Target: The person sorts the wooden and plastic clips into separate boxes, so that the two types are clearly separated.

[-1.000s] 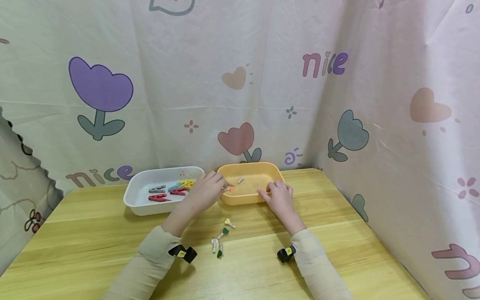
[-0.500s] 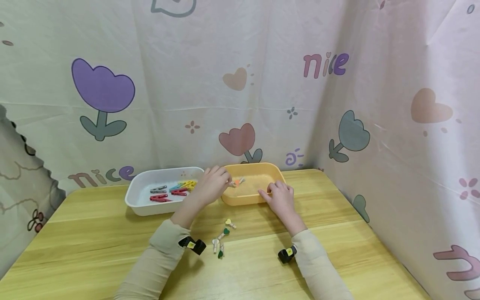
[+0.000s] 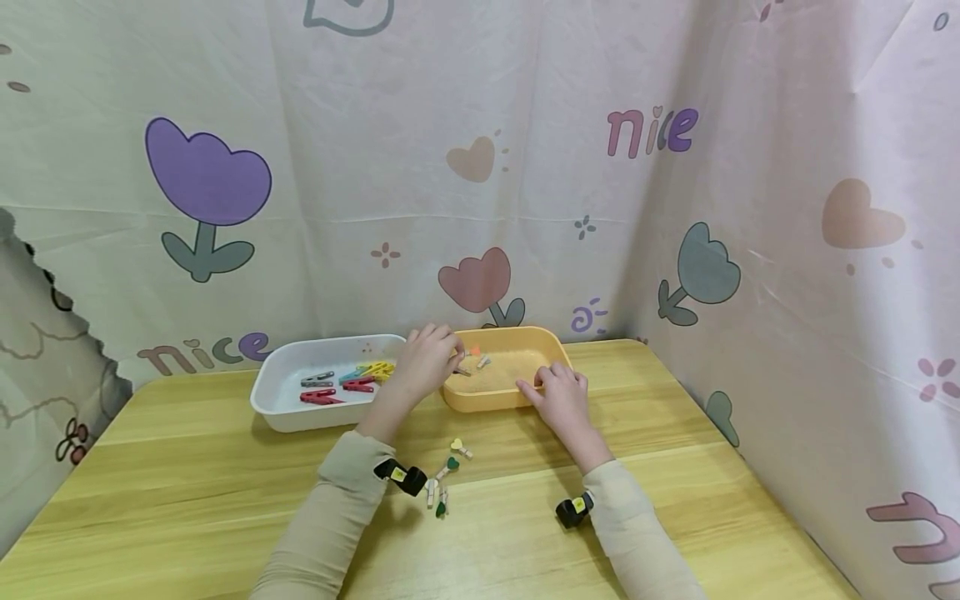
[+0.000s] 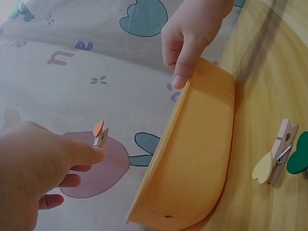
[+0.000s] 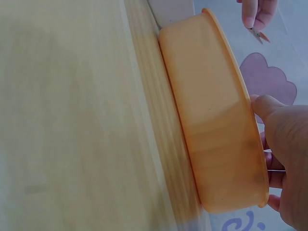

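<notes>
Above the tray (image 3: 487,402), the left hand (image 3: 427,360) has raised its pinched orange clip (image 4: 100,136), so that one is clear, and the right hand (image 3: 564,398) grips the tray.

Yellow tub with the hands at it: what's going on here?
The left hand pinches an orange-heart peg over the yellow tub, while the right hand grips its rim. Four more pegs lie on the table in front. The white tub alongside holds coloured clips.
</notes>
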Demonstrator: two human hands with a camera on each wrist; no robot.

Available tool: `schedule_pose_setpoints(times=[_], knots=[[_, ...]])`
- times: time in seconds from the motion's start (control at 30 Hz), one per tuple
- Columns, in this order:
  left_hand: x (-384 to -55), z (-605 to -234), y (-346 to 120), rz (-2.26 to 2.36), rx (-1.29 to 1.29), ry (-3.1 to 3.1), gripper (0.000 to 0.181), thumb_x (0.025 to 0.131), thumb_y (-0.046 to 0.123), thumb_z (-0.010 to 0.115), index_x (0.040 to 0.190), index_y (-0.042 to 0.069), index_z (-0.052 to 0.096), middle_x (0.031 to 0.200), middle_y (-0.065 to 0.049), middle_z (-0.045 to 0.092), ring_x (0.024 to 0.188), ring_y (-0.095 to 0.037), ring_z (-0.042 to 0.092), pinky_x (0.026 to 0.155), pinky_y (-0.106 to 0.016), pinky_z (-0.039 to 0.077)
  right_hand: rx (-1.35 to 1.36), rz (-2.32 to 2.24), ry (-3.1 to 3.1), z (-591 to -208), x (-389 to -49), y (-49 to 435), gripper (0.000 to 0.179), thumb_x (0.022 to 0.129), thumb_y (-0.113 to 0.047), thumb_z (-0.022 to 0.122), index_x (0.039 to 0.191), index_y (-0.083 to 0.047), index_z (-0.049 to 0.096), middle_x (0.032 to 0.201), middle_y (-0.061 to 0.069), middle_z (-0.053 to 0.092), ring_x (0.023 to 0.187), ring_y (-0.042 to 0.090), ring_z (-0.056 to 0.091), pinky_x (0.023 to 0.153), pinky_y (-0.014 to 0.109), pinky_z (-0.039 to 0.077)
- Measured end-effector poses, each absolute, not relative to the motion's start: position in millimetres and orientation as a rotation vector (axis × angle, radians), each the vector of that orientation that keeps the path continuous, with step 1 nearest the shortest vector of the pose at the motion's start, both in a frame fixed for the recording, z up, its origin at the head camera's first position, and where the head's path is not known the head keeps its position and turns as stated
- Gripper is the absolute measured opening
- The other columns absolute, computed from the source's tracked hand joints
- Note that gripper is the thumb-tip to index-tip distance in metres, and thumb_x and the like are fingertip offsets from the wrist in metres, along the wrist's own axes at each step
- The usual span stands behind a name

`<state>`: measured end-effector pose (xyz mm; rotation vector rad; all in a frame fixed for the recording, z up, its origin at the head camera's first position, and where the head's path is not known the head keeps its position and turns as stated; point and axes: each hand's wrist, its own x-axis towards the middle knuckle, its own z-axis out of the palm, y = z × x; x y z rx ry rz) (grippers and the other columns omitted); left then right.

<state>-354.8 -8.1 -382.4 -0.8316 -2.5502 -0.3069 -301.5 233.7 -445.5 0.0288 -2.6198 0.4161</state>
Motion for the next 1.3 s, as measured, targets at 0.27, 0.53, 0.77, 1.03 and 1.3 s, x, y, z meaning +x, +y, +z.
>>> schedule_pose_setpoints(times=[0.27,0.53,0.77,1.03,1.3], knots=[[-365,-387,-6,-0.348,-0.785,-2.542,0.012,0.092,0.028,0.066,0.097,0.017,0.069,0.102,0.001,0.064,0.1,-0.021,0.055,0.08,-0.037,0.042,0.03,0.403,-2.617,-446,-301,234,0.038,0.089,-0.049,0.064,0.077,-0.014,0.058,0.079,0.001,0.05,0.079,0.023,0.051,0.095,0.052,0.035],[-375,-392,-3,-0.382,-0.747,-2.506,0.013,0.093,0.029,0.066,0.097,0.017,0.069,0.104,0.0,0.066,0.1,-0.022,0.057,0.081,-0.039,0.044,0.023,0.405,-2.621,-447,-302,233,0.038,0.09,-0.05,0.063,0.077,-0.014,0.059,0.079,0.002,0.051,0.08,0.023,0.051,0.096,0.052,0.035],[-379,-392,0,-0.416,-0.719,-2.5,0.015,0.093,0.03,0.066,0.097,0.016,0.069,0.104,-0.001,0.066,0.101,-0.024,0.057,0.084,-0.04,0.044,0.019,0.404,-2.618,-445,-302,233,0.039,0.09,-0.05,0.063,0.078,-0.013,0.059,0.08,0.002,0.051,0.08,0.024,0.052,0.096,0.053,0.036],[-385,-392,5,-0.473,-0.688,-2.494,0.014,0.091,0.028,0.068,0.096,0.015,0.069,0.103,-0.002,0.067,0.099,-0.024,0.057,0.084,-0.042,0.044,0.019,0.406,-2.621,-445,-301,233,0.039,0.09,-0.05,0.064,0.077,-0.013,0.059,0.079,0.002,0.051,0.08,0.024,0.052,0.096,0.052,0.035],[-389,-397,7,-0.474,-0.636,-2.54,0.013,0.091,0.029,0.068,0.095,0.016,0.069,0.103,-0.002,0.066,0.102,-0.024,0.057,0.085,-0.041,0.045,0.02,0.406,-2.634,-445,-301,233,0.039,0.09,-0.05,0.063,0.078,-0.014,0.059,0.08,0.002,0.051,0.08,0.024,0.051,0.096,0.053,0.035]])
